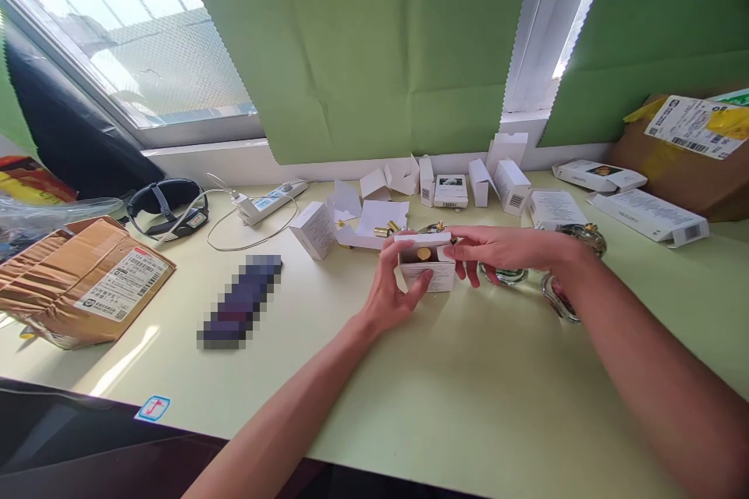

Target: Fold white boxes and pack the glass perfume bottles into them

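Note:
A small white box (430,279) stands on the table with its top open, and a round gold cap (424,253) shows inside it. My left hand (391,292) is wrapped round the box's left side, thumb across the front. At the box's upper right edge, the fingertips of my right hand (480,249) are closed on the cardboard by the opening. Clear glass bottles (560,298) lie under and beside my right wrist, partly hidden by it. Just behind the box are small gold cylinders (385,230) near an unfolded white carton (383,217).
Several white boxes (511,189) line the window side. Another white box (316,231) stands left of my hands. A dark pixelated object (241,302), a power strip (272,203) with a cable, a black headset (167,207) and a brown parcel (111,281) occupy the left. A large carton (672,164) sits back right.

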{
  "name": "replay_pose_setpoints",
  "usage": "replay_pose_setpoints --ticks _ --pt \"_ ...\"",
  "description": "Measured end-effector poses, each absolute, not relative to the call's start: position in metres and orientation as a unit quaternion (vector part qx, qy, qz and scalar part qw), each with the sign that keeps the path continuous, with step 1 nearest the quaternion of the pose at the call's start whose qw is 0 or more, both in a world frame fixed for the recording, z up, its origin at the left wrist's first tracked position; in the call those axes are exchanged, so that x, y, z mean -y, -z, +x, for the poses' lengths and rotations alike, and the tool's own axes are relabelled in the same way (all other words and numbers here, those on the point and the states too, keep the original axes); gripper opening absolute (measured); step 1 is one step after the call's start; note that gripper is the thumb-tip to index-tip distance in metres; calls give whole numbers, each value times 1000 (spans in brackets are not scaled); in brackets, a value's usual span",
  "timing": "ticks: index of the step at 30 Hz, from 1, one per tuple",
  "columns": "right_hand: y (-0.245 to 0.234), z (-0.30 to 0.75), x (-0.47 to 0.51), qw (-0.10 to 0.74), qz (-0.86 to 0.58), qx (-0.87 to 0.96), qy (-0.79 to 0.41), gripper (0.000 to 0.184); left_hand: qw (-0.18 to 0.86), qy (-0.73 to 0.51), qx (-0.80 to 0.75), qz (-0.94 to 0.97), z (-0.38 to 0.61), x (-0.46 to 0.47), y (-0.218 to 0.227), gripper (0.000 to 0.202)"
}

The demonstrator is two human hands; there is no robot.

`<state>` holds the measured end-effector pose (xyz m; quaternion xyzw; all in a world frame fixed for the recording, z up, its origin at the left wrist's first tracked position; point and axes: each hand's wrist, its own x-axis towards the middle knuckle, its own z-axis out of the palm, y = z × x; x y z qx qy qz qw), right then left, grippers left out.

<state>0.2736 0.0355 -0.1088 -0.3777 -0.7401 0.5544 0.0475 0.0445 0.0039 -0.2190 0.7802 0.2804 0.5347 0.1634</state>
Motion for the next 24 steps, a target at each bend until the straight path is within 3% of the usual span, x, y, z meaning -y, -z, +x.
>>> replay_pose_setpoints --ticks 9,15,21,24 --pt "106 261 -31 123 -421 719 -539 31 205 -572 -370 703 44 -4 229 45" --pt "111 260 -33 144 -401 709 -562 33 158 -541 -366 740 43 -4 221 13" --pt "117 261 -38 186 -387 708 -560 40 195 -563 -351 722 44 -5 228 51" --pt "117 261 -38 192 -379 706 -566 36 196 -557 -352 726 44 -6 230 59"
